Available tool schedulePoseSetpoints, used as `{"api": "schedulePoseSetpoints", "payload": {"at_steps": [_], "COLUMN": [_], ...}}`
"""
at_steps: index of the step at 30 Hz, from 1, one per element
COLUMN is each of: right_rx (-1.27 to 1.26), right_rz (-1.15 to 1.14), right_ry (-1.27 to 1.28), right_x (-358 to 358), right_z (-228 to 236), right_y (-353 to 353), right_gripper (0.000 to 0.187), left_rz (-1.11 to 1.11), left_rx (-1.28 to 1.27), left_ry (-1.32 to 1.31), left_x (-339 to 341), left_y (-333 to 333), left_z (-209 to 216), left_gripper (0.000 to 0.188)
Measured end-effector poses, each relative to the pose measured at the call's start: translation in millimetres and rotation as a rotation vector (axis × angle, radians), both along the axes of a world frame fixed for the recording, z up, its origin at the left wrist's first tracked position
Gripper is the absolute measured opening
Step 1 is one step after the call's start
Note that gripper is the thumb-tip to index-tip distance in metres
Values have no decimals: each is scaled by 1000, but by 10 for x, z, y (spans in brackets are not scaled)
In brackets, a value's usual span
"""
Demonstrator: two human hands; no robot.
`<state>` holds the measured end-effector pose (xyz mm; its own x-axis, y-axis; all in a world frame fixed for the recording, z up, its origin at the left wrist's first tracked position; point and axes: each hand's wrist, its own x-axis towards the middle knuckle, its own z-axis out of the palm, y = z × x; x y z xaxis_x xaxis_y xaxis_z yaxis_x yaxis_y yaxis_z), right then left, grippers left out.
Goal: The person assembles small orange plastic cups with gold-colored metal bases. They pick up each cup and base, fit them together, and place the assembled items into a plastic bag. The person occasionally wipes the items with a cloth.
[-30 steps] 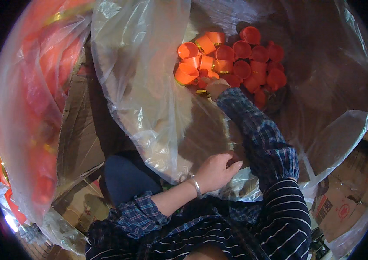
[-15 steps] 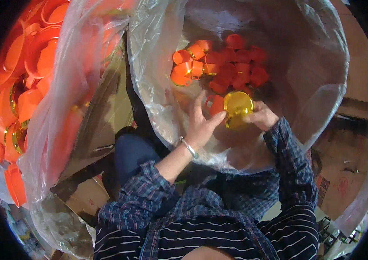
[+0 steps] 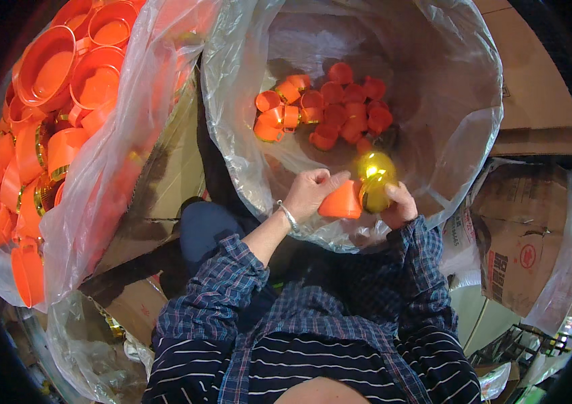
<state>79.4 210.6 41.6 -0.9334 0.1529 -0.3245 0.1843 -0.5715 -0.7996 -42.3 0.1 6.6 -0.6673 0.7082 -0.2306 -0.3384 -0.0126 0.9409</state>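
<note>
In front of me, over the near part of a plastic-lined container, my left hand (image 3: 311,191) grips a small orange plastic cup (image 3: 341,202) from its left side. My right hand (image 3: 400,205) holds a shiny gold rounded piece (image 3: 375,176) close against the cup's right side. Its exact kind is unclear, partly from glare and blur. Whether the two pieces touch is hard to tell. Farther off, on the container's bottom, lies a cluster of small orange cups (image 3: 334,115), some with gold bands.
A clear plastic liner (image 3: 466,128) hangs over the container's rim. At left, a bag (image 3: 124,114) holds larger orange cups (image 3: 45,67) with handles, some gold-banded. Cardboard boxes (image 3: 522,249) stand at right, and a cardboard flap (image 3: 165,161) rises between the two bags.
Both hands have come nearer to me with the orange cup and gold piece. My left fingers, spread before, are now closed on the cup. The view has shifted slightly.
</note>
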Motion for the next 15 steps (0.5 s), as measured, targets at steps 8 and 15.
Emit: {"api": "schedulePoseSetpoints", "payload": {"at_steps": [8, 15], "right_rx": [343, 547], "right_rz": [291, 558], "right_ry": [-98, -97], "right_x": [-127, -446], "right_z": [492, 399], "right_y": [149, 83], "right_gripper": [58, 50], "left_rz": [-153, -228], "left_rx": [263, 252], "left_ry": [-364, -426], "left_x": [-19, -9], "left_y": [-73, -42], "left_z": [227, 199], "left_gripper": [48, 35]}}
